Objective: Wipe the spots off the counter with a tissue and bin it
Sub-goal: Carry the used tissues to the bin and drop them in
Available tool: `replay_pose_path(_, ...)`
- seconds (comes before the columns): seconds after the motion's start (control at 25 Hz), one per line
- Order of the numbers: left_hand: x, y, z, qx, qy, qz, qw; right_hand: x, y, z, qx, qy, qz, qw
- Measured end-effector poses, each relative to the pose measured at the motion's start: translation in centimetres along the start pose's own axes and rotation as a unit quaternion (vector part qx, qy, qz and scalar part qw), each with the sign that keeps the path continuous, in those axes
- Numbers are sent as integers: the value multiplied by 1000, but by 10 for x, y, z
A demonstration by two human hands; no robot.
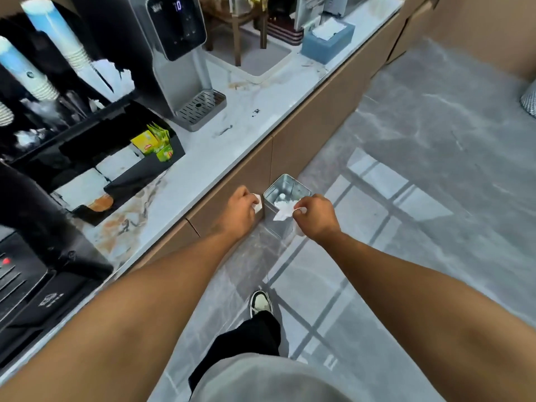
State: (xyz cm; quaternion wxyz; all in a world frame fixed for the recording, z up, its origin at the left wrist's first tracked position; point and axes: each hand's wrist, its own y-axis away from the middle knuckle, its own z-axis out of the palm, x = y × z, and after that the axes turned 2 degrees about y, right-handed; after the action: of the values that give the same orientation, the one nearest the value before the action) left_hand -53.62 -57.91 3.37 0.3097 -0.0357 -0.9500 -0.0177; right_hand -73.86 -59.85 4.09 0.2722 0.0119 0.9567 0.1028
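Note:
A small square metal bin [293,185] stands on the floor against the cabinet front, with white tissue lying inside it. My left hand [240,208] hangs just left of the bin, closed around a crumpled white tissue [257,202]. My right hand [314,214] is at the bin's near right corner, pinching another white tissue [282,213] that droops over the rim. On the marble counter [203,158], dark spots [255,112] and a dark smear [224,131] lie in front of the water dispenser. A brown stain [240,85] sits further back.
A blue tissue box [327,39] stands at the counter's far end. A water dispenser [179,53] with drip tray, a black organiser [95,158] with tea bags and cup stacks, and a black machine [34,274] fill the counter's left. My shoe [260,303] is on the grey tiled floor.

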Motion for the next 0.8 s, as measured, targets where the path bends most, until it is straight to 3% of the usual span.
replay_pose_path(0.28, 4, -117, -9, -3, 26, -15, 1000, -4, -107, -30, 20, 5, 31, 999)
replay_pose_path(0.56, 13, -188, -9, -35, -16, -13, 999, 6, -189, -42, 22, 6, 17, 1000)
replay_pose_path(0.8, 24, -246, 8, -17, -30, -61, 998, 24, -276, -46, -38, 1, -24, 999)
